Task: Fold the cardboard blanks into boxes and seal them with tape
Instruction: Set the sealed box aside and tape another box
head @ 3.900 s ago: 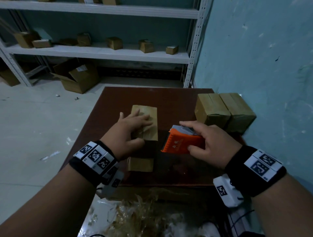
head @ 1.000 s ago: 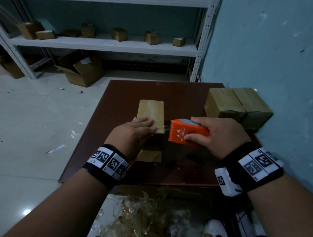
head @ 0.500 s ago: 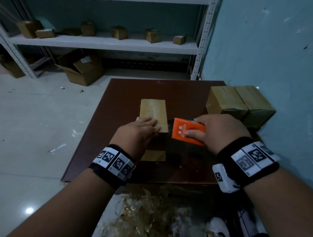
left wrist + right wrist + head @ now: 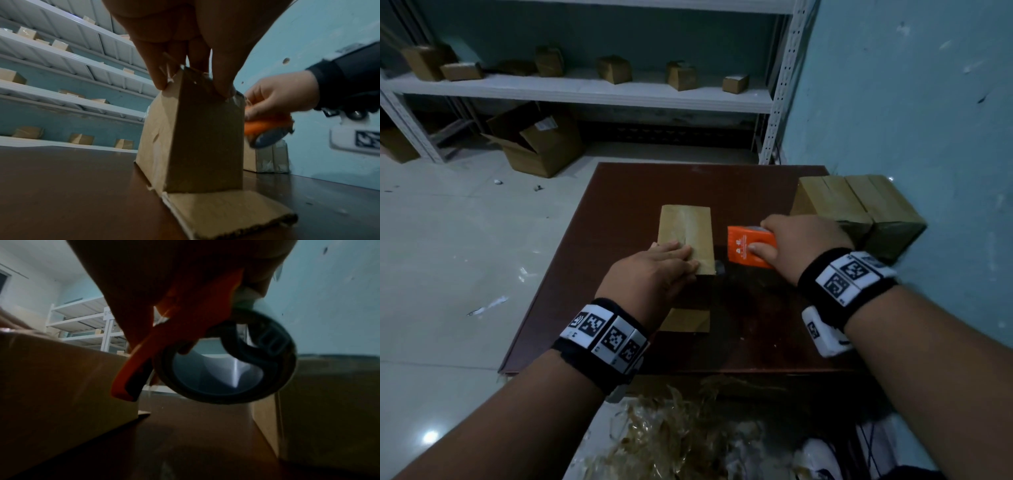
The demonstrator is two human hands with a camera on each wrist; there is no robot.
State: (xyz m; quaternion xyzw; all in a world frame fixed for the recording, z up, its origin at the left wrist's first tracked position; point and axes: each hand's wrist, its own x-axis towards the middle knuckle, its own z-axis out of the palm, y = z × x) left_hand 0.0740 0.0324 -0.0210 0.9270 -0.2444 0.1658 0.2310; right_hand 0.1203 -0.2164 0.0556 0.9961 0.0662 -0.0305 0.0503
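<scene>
A folded cardboard box (image 4: pixel 686 236) stands in the middle of the dark brown table (image 4: pixel 619 185), with one bottom flap (image 4: pixel 228 212) lying flat toward me. My left hand (image 4: pixel 654 270) rests on the box's near top edge, fingers (image 4: pixel 156 71) straight and pressing down on it. My right hand (image 4: pixel 801 243) grips an orange tape dispenser (image 4: pixel 748 248) just right of the box, at its top edge. The wrist view shows the dispenser's tape roll (image 4: pixel 226 363) hanging beside the box wall (image 4: pixel 61 378).
Two sealed boxes (image 4: pixel 856 212) stand side by side at the table's right edge against the blue wall. White shelving (image 4: pixel 585 89) with several small boxes runs behind. An open carton (image 4: pixel 537 144) sits on the floor. Crumpled tape scraps (image 4: pixel 671 435) lie below the near table edge.
My right hand has carried the dispenser slightly away from me along the box's right side. My left hand stays on the box top.
</scene>
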